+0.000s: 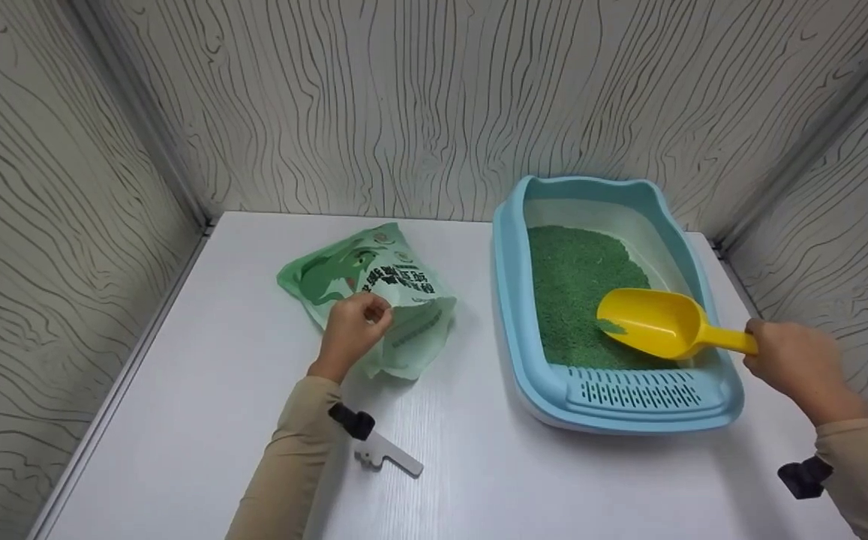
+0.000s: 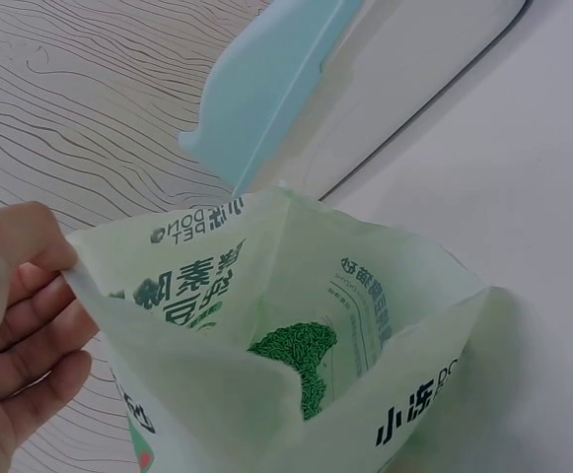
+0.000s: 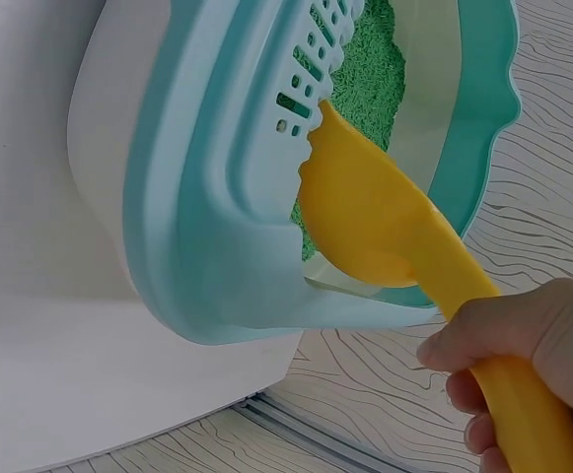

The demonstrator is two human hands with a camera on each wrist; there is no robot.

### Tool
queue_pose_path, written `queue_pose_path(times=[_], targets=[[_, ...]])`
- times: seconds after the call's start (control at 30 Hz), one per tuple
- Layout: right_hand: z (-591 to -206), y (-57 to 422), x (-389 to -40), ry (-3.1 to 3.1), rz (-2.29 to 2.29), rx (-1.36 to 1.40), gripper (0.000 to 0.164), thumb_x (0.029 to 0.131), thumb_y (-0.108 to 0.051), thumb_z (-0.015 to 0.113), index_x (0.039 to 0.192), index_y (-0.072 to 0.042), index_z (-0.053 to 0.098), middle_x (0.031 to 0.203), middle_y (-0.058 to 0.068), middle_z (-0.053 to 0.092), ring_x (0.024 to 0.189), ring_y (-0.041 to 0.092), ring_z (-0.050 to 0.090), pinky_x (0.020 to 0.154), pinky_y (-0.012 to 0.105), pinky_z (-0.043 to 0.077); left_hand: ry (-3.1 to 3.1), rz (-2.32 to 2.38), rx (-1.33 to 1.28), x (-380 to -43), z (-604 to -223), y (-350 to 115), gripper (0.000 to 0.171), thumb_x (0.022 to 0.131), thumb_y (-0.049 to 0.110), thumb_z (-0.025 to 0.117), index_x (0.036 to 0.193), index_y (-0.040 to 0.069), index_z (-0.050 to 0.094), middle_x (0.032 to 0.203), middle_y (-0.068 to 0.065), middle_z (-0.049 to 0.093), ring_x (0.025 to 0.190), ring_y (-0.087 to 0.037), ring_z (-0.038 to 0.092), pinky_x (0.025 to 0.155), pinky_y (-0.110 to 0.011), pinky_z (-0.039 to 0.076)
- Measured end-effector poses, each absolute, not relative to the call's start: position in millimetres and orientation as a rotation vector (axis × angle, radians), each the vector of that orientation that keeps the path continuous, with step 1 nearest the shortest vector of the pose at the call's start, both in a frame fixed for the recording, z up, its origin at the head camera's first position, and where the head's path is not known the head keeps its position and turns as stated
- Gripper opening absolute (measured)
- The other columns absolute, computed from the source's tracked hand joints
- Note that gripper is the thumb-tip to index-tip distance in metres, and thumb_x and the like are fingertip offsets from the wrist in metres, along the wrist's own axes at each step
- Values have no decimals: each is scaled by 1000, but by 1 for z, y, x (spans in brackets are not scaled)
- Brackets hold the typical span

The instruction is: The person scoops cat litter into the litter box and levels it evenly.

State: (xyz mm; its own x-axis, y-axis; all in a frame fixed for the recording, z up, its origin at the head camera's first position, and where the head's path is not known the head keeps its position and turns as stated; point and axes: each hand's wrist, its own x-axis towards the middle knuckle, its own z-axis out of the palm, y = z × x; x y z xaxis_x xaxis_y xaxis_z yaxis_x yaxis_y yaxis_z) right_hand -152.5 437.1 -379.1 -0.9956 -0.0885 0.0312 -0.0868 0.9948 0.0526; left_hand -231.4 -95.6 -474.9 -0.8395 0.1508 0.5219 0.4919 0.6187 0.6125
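Note:
My left hand (image 1: pixel 352 328) pinches the rim of a light green cat litter bag (image 1: pixel 373 277), holding its mouth spread. Green pellets (image 2: pixel 301 355) show deep inside the bag in the left wrist view. With curled fingers my right hand (image 1: pixel 797 364) grips the handle of a yellow scoop (image 1: pixel 655 322). The scoop hangs over a blue litter box (image 1: pixel 512 300), its bowl tipped toward the left, with a little green litter at its lip. A layer of green litter (image 1: pixel 580 277) covers much of the box's floor.
A small grey-white tool (image 1: pixel 396 456) with a straight handle lies on the white table (image 1: pixel 193 375), partly behind the left wrist's black strap. Wood-grain panels (image 1: pixel 418 105) enclose the back and both sides. A slotted blue ledge (image 1: pixel 636 390) forms the box's front.

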Motion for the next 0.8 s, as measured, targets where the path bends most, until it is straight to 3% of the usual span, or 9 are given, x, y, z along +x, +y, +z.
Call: queue_pose_path(times=[0.8], targets=[[-379, 435, -150, -3031, -63, 134, 26, 69, 2, 71, 91, 13, 62, 69, 25, 62, 51, 22, 45, 44, 38, 45, -2409, -1090, -521, -231, -475, -96, 4, 80, 0, 66, 78, 2, 69, 74, -11, 70, 66, -18, 67, 61, -28, 57]])
